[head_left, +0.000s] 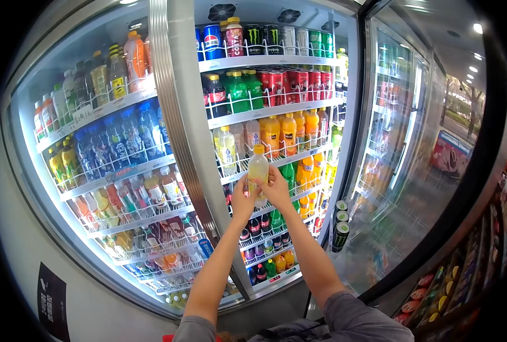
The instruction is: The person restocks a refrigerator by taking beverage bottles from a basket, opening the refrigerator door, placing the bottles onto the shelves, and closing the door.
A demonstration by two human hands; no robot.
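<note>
Both my hands are around a clear plastic drink bottle (258, 162) with a yellow cap and pale yellow contents. It is held upright in front of the open fridge shelves. My left hand (245, 196) grips its lower left side, and my right hand (276, 187) wraps its right side, with the fingertips partly behind it. Just behind and to the left, a similar yellow-capped bottle (226, 151) stands on the middle shelf. Several orange drink bottles (288, 134) are on that same shelf, to the right.
The glass door (390, 142) is swung open on the right. Left of the metal door frame (176, 102) are more shelves of bottles behind glass. Stacked cans (341, 228) stand by the right door edge. A snack rack (436, 290) fills the lower right.
</note>
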